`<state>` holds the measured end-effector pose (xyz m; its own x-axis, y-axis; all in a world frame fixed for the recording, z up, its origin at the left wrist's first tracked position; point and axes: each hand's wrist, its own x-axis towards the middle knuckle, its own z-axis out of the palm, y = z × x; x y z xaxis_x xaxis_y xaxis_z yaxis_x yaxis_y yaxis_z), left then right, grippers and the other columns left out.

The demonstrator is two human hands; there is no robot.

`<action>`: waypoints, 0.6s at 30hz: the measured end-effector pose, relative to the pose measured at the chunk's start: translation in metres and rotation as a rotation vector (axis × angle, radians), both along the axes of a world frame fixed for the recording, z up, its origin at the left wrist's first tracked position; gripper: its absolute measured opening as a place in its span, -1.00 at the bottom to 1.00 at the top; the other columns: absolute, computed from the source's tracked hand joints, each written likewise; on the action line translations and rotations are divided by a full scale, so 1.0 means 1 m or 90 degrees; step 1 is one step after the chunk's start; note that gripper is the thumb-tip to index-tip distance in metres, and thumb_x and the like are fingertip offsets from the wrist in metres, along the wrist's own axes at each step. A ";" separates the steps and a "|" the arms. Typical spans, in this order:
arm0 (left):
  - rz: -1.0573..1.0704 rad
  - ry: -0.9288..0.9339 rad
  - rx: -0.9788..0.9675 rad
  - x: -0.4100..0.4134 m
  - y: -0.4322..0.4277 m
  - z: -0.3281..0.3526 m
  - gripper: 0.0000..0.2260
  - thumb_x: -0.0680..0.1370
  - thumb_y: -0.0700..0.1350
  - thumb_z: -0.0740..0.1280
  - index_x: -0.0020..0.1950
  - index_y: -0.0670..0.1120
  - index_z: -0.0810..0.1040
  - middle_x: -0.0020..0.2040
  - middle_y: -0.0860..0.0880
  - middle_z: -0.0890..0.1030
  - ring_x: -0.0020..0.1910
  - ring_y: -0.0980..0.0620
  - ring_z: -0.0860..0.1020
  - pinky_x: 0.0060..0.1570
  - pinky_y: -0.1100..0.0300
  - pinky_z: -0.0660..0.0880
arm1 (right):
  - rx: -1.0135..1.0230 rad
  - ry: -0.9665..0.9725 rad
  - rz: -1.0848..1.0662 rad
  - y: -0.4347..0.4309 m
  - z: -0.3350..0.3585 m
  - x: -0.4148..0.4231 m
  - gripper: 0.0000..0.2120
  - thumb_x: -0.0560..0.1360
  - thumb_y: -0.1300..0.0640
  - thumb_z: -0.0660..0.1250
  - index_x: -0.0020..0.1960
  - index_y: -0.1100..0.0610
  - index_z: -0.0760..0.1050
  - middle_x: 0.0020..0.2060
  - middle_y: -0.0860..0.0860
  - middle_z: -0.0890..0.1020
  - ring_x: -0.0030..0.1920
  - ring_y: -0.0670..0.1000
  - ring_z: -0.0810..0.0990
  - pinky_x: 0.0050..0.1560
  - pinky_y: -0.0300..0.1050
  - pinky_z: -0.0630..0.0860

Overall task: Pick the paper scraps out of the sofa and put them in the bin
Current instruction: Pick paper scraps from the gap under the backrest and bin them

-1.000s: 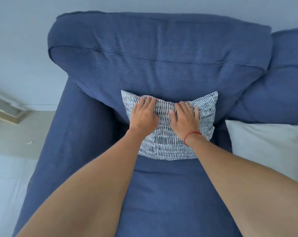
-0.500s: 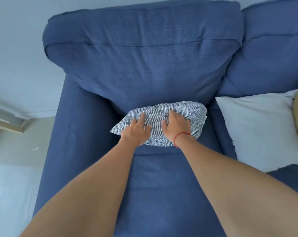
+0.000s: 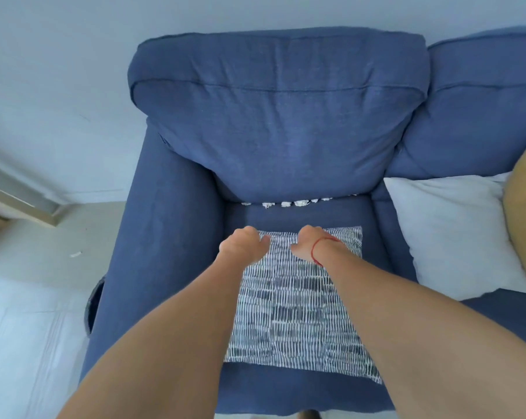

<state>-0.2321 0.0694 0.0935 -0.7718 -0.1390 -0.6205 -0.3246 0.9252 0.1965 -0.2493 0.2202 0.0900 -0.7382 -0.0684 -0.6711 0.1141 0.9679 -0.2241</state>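
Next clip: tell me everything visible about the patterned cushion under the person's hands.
The patterned cushion is a square fabric cushion, white with rows of short dark blue-grey dashes. It lies flat on the blue sofa's seat, near the front, clear of the backrest. The left hand and the right hand grip its far edge, fingers curled; both forearms cross above it. Beyond it, a row of white paper scraps sits in the crease below the backrest, not touching it.
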 end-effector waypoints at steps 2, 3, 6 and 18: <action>0.025 0.008 0.016 -0.008 -0.004 -0.001 -0.54 0.59 0.15 0.10 0.37 -0.10 0.40 0.25 -0.07 0.51 0.16 -0.10 0.55 0.19 0.01 0.49 | -0.029 -0.017 0.008 -0.010 -0.009 -0.015 -0.75 0.53 -0.01 0.21 -0.10 0.17 0.49 -0.06 0.15 0.58 -0.06 0.16 0.56 -0.03 -0.10 0.46; 0.030 0.007 0.017 -0.013 -0.007 -0.002 -0.54 0.59 0.15 0.11 0.37 -0.09 0.40 0.27 -0.07 0.50 0.19 -0.10 0.54 0.20 0.02 0.48 | -0.044 -0.029 0.008 -0.016 -0.014 -0.022 -0.74 0.52 -0.01 0.21 -0.20 0.17 0.45 -0.14 0.14 0.56 -0.12 0.14 0.54 -0.05 -0.10 0.45; 0.044 -0.009 0.033 -0.027 -0.018 -0.010 -0.55 0.59 0.13 0.14 0.39 -0.09 0.38 0.33 -0.07 0.47 0.23 -0.09 0.52 0.22 0.03 0.47 | -0.090 -0.075 -0.007 -0.027 -0.025 -0.042 -0.75 0.53 0.01 0.22 -0.23 0.15 0.42 -0.24 0.06 0.50 -0.17 0.12 0.51 -0.05 -0.10 0.46; 0.112 -0.033 0.120 -0.103 -0.048 -0.103 -0.50 0.60 0.10 0.17 0.51 -0.02 0.24 0.47 -0.05 0.35 0.37 -0.08 0.42 0.35 -0.03 0.39 | -0.199 -0.082 -0.101 -0.061 -0.111 -0.114 -0.51 0.55 0.09 0.23 0.47 0.11 0.29 0.36 0.10 0.45 0.11 0.09 0.56 0.07 -0.10 0.48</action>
<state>-0.3356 0.0217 -0.0097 -0.7122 -0.1463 -0.6865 -0.4909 0.8029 0.3382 -0.3635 0.1593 -0.0214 -0.6667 -0.1762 -0.7242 0.3039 0.8229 -0.4800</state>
